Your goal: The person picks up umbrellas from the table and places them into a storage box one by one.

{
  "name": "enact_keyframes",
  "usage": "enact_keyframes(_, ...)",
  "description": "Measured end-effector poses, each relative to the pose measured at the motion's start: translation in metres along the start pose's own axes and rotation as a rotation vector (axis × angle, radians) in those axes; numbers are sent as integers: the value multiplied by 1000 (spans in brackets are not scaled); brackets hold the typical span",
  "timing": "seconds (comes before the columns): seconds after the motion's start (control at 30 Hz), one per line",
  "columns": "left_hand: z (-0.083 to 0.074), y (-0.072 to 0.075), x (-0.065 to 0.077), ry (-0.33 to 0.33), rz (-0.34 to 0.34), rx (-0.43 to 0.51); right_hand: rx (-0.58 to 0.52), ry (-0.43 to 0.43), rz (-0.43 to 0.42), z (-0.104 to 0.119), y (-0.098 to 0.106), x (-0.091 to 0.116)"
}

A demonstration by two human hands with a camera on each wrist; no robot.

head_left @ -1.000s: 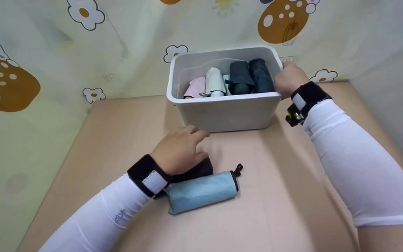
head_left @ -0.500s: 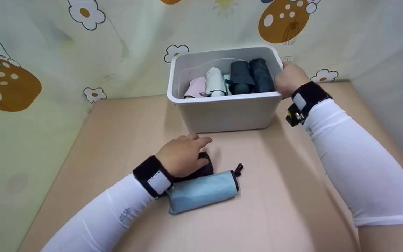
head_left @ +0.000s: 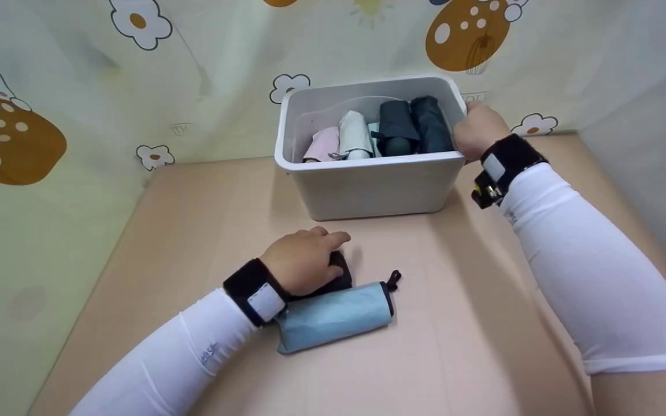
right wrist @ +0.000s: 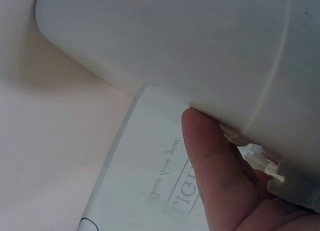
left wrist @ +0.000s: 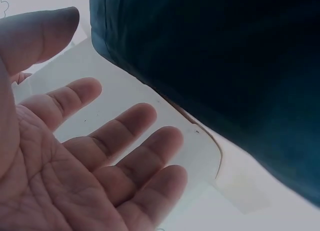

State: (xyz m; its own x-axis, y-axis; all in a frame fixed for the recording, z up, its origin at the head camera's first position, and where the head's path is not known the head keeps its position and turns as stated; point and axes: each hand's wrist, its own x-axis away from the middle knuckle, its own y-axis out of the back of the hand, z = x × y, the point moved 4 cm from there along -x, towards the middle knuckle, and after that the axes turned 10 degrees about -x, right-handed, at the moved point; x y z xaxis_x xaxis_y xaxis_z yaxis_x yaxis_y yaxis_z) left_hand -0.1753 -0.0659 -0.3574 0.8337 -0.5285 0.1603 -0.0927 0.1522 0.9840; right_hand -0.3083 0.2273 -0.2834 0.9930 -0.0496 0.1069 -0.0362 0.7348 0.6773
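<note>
My left hand [head_left: 301, 260] is over a black folded umbrella [head_left: 343, 276] and hides much of it. In the left wrist view its fingers [left wrist: 132, 121] are loosely bent and spread, apart from the dark cloth [left wrist: 210, 56] that fills the upper right. A light-blue folded umbrella [head_left: 339, 316] with a black cap and strap lies alongside, nearer to me. My right hand [head_left: 480, 133] grips the right end of a white plastic bin [head_left: 376, 188], its thumb [right wrist: 207, 146] against the outer wall.
Inside the bin stand a pink umbrella [head_left: 324, 143], a pale one [head_left: 356, 134], two dark ones [head_left: 398, 124] and a bit of mint cloth. The bin is near the printed curtain [head_left: 217, 86] at the back of the tan table [head_left: 211, 214].
My left hand has moved slightly right and toward me over the black umbrella. The right hand, the bin and the light-blue umbrella stay put.
</note>
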Motion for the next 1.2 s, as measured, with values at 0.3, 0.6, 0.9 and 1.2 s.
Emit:
enact_keyframes(0.3,-1,-5,1,-2,38,0,7,1,-8,0,0,2)
enact_keyframes(0.6,-3,-12,2,-14,103,-30,-38,-21,13,0,0,0)
enact_keyframes(0.9,-7,-18,1,-40,150,-75,-65,-37,27,0,-1,2)
enact_keyframes(1.2,-12,-15,-2,-101,106,-118,-65,-40,30,0,-1,1)
